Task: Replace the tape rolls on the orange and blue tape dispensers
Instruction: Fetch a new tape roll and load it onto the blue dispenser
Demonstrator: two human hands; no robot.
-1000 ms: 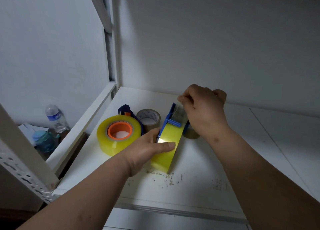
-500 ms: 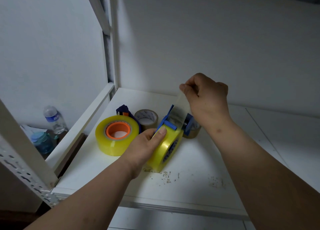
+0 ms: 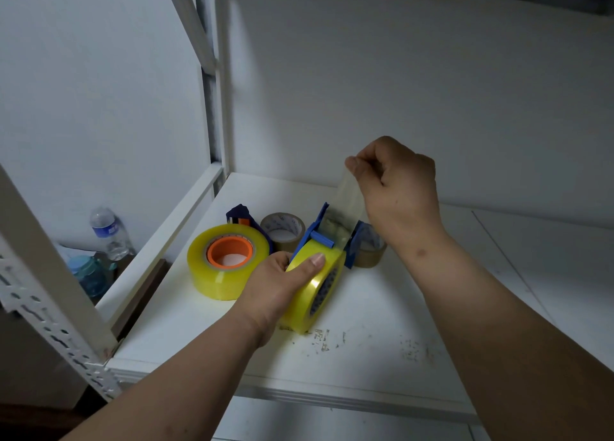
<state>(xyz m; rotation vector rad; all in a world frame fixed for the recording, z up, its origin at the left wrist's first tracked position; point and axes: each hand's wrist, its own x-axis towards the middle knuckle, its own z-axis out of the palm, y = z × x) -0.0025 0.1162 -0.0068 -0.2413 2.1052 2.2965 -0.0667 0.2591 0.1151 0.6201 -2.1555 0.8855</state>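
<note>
My left hand (image 3: 282, 284) wraps the yellow roll (image 3: 315, 291) in the blue dispenser (image 3: 319, 233); right hand (image 3: 397, 188) pinches the tape end (image 3: 349, 195). I'd pull straight, w/ roll braced.

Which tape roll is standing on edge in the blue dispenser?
The yellow roll that the left hand holds; the orange-cored roll and both brown rolls lie flat on the shelf.
</note>
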